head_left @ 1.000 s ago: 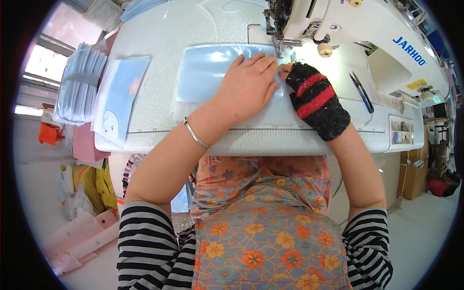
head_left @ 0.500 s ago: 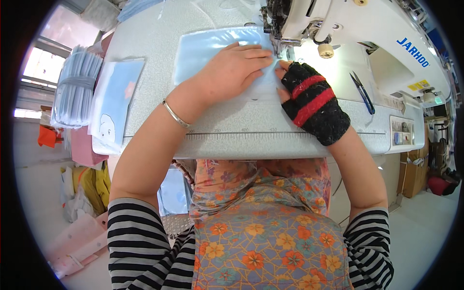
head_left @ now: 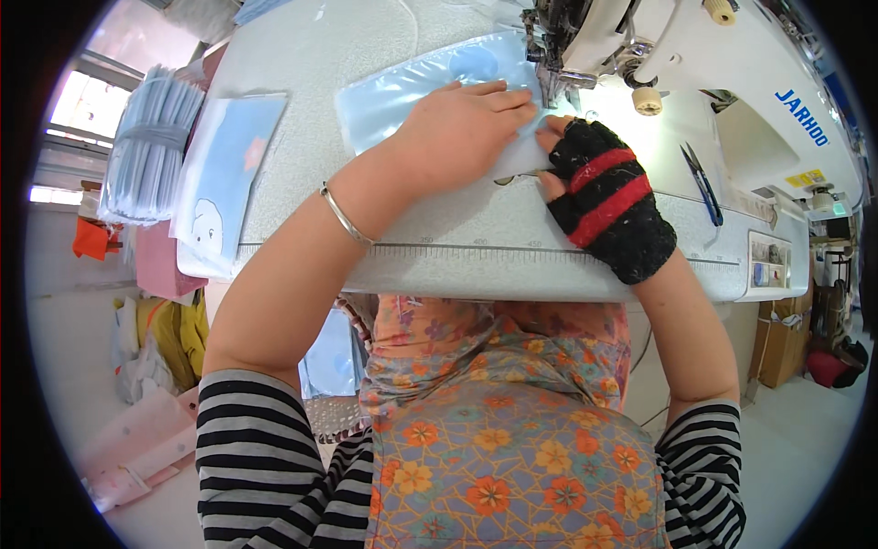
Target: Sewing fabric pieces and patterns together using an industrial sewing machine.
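The left hand (head_left: 462, 137) lies flat, palm down, on a light blue plastic-covered piece (head_left: 412, 87) that rests on the bench (head_left: 457, 247) near its far edge. Its grip is spread out, fingers straight and close together, pressing the piece down rather than clasping it; the fingertips point toward the needle area of the white sewing machine (head_left: 695, 55). A thin metal bangle (head_left: 346, 215) circles the left wrist.

The right hand (head_left: 594, 188) wears a black fingerless glove with red stripes (head_left: 608, 206) and sits just beside the left hand, at the right end of the blue piece, close under the machine head. Its bare fingertips touch the edge of the piece; whether they pinch it or only press on it I cannot tell.

A pair of small blue-handled snips (head_left: 702, 183) lies on the machine bed, to the right of the gloved hand and apart from it. At the left edge of the bench lies a flat blue and white packet (head_left: 224, 178), and beyond that edge a stack of pale blue pieces (head_left: 146, 142). A measuring scale runs along the near edge of the bench.
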`<state>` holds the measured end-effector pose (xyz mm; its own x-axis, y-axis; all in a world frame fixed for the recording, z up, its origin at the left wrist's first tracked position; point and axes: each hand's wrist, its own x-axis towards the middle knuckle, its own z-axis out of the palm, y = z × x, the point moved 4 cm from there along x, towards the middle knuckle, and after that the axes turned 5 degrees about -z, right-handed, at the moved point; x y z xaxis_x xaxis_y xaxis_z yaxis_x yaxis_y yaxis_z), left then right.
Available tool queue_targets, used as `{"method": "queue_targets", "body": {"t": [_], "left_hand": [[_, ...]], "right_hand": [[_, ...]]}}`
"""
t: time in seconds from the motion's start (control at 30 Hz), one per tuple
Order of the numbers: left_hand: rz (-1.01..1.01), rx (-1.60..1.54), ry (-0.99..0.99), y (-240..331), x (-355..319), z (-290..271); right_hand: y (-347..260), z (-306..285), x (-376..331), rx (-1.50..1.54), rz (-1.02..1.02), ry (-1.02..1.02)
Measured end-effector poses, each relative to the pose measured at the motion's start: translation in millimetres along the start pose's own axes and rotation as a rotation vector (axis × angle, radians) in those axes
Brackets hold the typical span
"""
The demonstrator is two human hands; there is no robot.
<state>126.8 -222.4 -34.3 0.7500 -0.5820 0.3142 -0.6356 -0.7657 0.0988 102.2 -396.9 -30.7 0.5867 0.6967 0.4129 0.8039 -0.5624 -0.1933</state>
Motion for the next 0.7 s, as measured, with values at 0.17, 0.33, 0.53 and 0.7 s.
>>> {"method": "queue_targets", "body": {"t": [0.17, 0.33, 0.53, 0.7], "left_hand": [[-0.051, 0.087, 0.098, 15, -3, -5], [-0.168, 0.082, 0.054, 33, -4, -3], [-0.24, 0.127, 0.02, 45, -8, 1], [-0.241, 0.108, 0.037, 53, -10, 1]], "right_hand": [[2, 4, 0, -0.051, -0.019, 0.02], [6, 4, -3, -0.086, -0.057, 0.053], [7, 3, -2, -0.061, -0.041, 0.058], [10, 4, -4, -0.014, -0.045, 0.07]]}}
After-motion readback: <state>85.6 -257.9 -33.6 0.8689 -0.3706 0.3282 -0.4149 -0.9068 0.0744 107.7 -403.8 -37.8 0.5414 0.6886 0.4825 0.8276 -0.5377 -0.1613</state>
